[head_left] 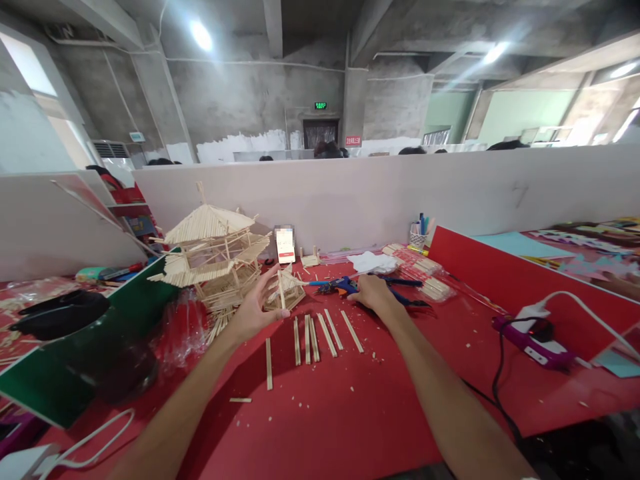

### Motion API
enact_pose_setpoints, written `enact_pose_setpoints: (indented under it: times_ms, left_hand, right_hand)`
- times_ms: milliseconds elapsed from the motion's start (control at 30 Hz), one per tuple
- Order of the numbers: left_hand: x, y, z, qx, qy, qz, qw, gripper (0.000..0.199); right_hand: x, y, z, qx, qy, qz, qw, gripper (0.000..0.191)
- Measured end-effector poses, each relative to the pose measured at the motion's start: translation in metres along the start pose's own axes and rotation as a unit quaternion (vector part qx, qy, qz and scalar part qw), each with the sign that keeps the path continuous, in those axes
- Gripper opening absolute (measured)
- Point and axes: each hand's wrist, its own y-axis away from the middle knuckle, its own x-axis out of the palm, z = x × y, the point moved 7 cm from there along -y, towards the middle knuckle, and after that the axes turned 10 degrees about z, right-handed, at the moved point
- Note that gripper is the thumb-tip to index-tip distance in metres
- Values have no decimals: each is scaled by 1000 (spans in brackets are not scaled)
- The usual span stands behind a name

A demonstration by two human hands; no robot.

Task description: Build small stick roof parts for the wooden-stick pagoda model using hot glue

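Note:
My left hand [254, 310] has its thumb and forefinger curved round a short pale wooden stick [281, 292], at a small stick-built piece [295, 293]. Just left of it stands a larger model pavilion [215, 250] of wooden sticks with tiered roofs. My right hand [374, 293] is closed over a blue-and-black tool that looks like a hot glue gun [341, 287], its light-blue nozzle pointing left toward the small piece. Dark-handled tools [407, 283] lie just beyond my right fingers. Several cut sticks [327, 333] are laid out on the red tabletop [320, 420] between my forearms.
A lit phone [285, 245] leans against the pale partition [340, 193]. At the right are bagged sticks [433, 287], a pen holder [418, 235], a red board [525, 293] and a purple power strip [535, 343]. A green board [95, 340] and a black bag [63, 313] stand left.

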Motion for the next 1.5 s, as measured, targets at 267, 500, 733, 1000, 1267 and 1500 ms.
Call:
enact_pose_setpoints:
  times_ms: [267, 500, 733, 1000, 1267, 1500]
  left_hand:
    - [2, -1, -5, 6, -10, -4, 1000, 99]
    - [4, 0, -13, 5, -17, -5, 1000, 99]
    - [6, 0, -13, 5, -20, 0, 1000, 98]
    - [5, 0, -14, 8, -19, -1, 1000, 98]
    - [5, 1, -12, 6, -20, 1, 1000, 98]
    - [7, 1, -12, 9, -22, 6, 1000, 96]
  right_hand:
    - [12, 24, 51, -223, -61, 99, 968, 40]
    - [34, 28, 65, -209, -48, 186, 959, 49]
    - [38, 29, 63, -175, -60, 206, 961, 46]
    - [38, 22, 56, -160, -82, 180, 967, 47]
    - [31, 25, 55, -115, -7, 147, 982, 22]
    - [32, 28, 60, -105, -26, 147, 983, 20]
